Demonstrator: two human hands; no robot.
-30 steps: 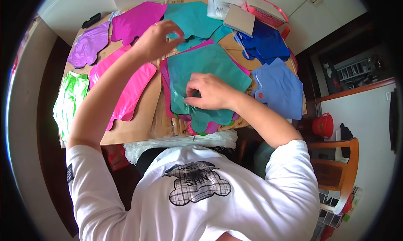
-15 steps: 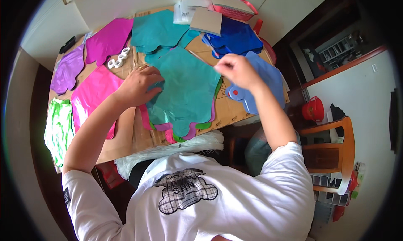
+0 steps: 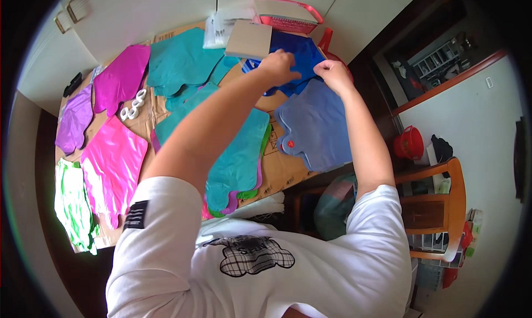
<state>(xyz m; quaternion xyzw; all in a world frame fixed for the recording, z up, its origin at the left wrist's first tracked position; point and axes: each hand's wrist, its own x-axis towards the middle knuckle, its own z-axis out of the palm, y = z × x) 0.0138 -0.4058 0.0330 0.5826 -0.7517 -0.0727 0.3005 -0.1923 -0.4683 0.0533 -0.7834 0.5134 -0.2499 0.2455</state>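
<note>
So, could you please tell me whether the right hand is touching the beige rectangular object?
Apart: the head view shows dark blue plastic in the gap between the right hand and the beige rectangular object.

2 hands (image 3: 280,68), approx. 8 plastic piles (image 3: 316,124), 1 red bkt. (image 3: 411,145)

At the far right corner of the tabletop (image 3: 285,160) lies a corner stack of plastic film (image 3: 307,57), with a right-edge stack (image 3: 318,126) before it, a basket (image 3: 285,24) behind, and a flat box (image 3: 249,38) and packet (image 3: 216,34) leftward. A central stack (image 3: 244,157) reaches the near edge. Rings (image 3: 133,108) lie between a far-edge stack (image 3: 185,63) and a left-hand stack (image 3: 113,163), beside the near left corner's pile (image 3: 75,201).
</note>
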